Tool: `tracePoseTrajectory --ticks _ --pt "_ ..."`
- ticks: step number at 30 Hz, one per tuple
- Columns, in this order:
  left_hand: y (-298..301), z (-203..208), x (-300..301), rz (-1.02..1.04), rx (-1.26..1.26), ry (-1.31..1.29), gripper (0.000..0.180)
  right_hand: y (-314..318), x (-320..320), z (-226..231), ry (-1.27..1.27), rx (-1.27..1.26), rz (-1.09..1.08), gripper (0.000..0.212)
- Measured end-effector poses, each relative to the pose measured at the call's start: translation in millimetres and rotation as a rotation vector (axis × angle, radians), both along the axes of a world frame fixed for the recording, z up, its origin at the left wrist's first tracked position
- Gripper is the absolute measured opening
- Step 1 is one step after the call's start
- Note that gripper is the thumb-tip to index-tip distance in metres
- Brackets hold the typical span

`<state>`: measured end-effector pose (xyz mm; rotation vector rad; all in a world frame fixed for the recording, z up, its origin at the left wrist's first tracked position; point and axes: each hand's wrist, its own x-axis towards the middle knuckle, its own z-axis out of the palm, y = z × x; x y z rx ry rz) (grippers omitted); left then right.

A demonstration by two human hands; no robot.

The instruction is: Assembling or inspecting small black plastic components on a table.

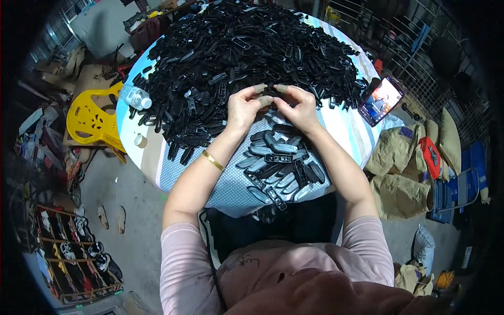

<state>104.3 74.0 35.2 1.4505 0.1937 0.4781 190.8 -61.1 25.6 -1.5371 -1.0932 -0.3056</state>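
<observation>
Over the near edge of a large heap of black plastic parts (247, 47), my left hand (244, 108) and my right hand (300, 109) come together with bent fingers. Pale coverings wrap several fingertips. Between the fingertips is a small black plastic piece, mostly hidden and hard to tell from the dark heap behind it. Both hands are closed on it in a pinch. Below them, near the table's front edge, lies a smaller loose group of elongated black and grey clip-like parts (283, 163). A gold bracelet (212, 160) circles my left wrist.
The round table (346, 128) has a patterned cover. On its left stand a clear bottle (135, 97) and a small cup (140, 140); a lit phone (381, 101) leans at the right edge. Beyond are a yellow plastic chair (86, 118), brown sacks (401, 194) and a shoe rack (73, 257).
</observation>
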Motion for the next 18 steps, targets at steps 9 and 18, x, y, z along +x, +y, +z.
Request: tracePoseTrajectory --ticks 9,18 --pt "0 -1 0 -0.003 -0.058 -0.030 0.034 1 -1 -3 -0.071 -0.020 -0.045 0.025" --pt "-8 3 3 -0.036 -0.023 -0.122 0.031 1 -2 1 -0.051 -0.027 -0.084 0.029"
